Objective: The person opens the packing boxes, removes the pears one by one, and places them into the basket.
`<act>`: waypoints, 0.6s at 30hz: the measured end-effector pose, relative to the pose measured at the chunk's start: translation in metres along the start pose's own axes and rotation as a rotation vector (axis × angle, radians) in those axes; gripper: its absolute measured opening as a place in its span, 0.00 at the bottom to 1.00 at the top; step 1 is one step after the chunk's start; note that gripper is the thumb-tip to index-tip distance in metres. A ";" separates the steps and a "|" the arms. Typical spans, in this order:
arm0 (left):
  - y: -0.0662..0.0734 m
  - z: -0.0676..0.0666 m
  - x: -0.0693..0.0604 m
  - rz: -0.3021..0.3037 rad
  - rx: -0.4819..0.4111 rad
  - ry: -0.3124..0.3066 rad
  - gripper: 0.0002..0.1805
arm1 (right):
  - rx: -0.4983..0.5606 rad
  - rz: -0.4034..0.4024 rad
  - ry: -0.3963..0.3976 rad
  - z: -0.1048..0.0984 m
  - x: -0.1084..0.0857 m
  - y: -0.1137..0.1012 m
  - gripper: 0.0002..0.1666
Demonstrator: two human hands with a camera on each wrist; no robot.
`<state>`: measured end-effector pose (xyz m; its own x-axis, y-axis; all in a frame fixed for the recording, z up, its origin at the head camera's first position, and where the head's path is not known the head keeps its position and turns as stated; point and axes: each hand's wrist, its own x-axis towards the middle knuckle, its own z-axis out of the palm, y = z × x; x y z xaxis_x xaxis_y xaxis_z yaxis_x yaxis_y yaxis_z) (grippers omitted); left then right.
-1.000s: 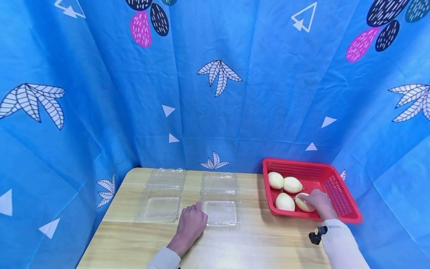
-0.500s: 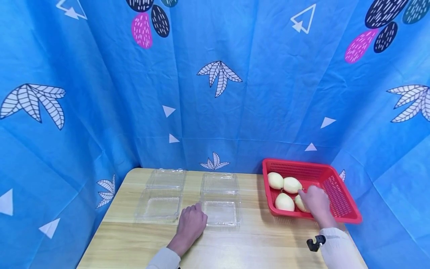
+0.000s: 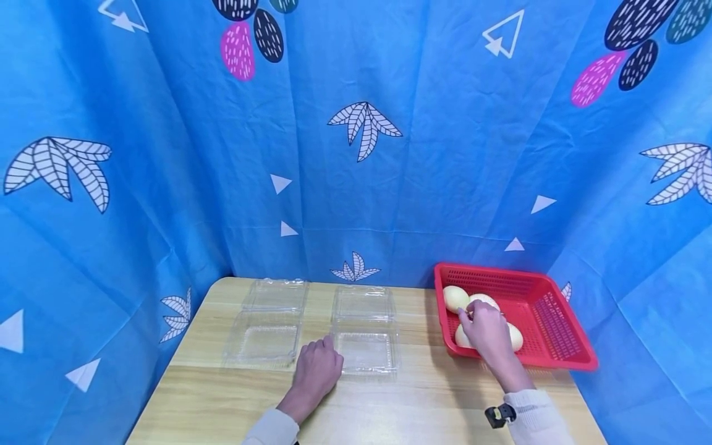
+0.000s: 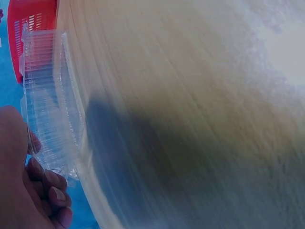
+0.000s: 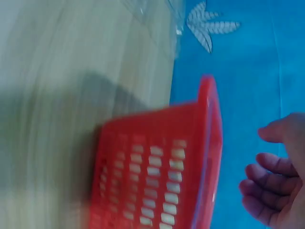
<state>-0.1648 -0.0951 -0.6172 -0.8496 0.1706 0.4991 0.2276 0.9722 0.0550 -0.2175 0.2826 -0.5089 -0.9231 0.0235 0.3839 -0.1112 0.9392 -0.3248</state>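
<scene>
My left hand (image 3: 319, 371) pinches the near left edge of an open, clear plastic clamshell container (image 3: 367, 353), its fingers curled. In the left wrist view the thumb and fingers meet at the rim of that container (image 4: 50, 95). My right hand (image 3: 489, 330) hovers over the red basket (image 3: 563, 327), thumb and fingers apart with nothing between them. Beneath and around it lie pale pears: one at back left (image 3: 456, 298), one partly covered pear (image 3: 485, 301) beside it, a front-left pear (image 3: 463, 337) and a front-right pear (image 3: 517, 338).
A second open clear clamshell container (image 3: 264, 343) lies to the left on the wooden table (image 3: 400, 408). Blue patterned curtain (image 3: 356, 198) hangs behind and at both sides. The basket's raised wall (image 5: 152, 167) stands near my right hand.
My right hand has left the front-right pear and moved left over the other pears, its thumb parting from its fingers. The left hand keeps its place at the container.
</scene>
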 end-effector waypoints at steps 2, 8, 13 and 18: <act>-0.001 0.000 0.000 0.016 0.023 0.023 0.18 | 0.017 -0.058 0.042 0.006 -0.005 -0.010 0.12; -0.002 0.001 0.000 0.044 0.059 0.048 0.17 | 0.044 -0.259 0.147 0.027 -0.017 -0.035 0.07; -0.003 0.001 0.000 0.048 0.071 0.041 0.17 | 0.042 -0.366 0.135 0.045 -0.029 -0.051 0.08; -0.002 -0.001 0.002 0.071 0.089 0.094 0.18 | 0.007 -0.384 0.059 0.062 -0.044 -0.061 0.11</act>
<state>-0.1663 -0.0973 -0.6155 -0.7837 0.2279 0.5778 0.2387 0.9693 -0.0586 -0.1927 0.2027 -0.5593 -0.7909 -0.3095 0.5279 -0.4473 0.8811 -0.1536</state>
